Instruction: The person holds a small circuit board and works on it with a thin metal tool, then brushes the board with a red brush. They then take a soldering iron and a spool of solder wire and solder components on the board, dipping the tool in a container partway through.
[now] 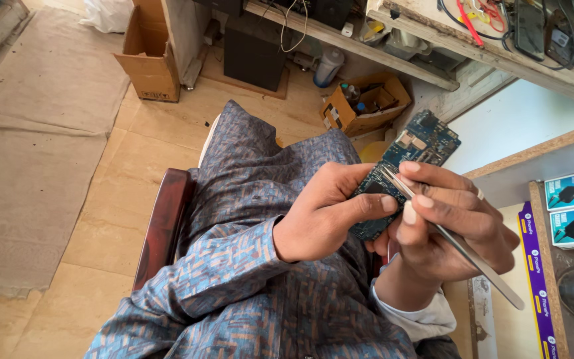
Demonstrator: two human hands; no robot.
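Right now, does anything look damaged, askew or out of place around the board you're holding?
Nothing stands out. The left hand grips the blue circuit board, bare but showing no cracks, and the right hand holds the metal tweezers with their tips on it. The open cardboard box on the floor sits tilted.

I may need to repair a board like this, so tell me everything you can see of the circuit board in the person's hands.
The circuit board is a narrow, dark blue-green board with small metallic shields and chips at its upper end. It is held tilted, upper end away from the person, above the lap. The left hand grips its lower part, thumb across the face. The right hand holds metal tweezers whose tips touch it near the middle.
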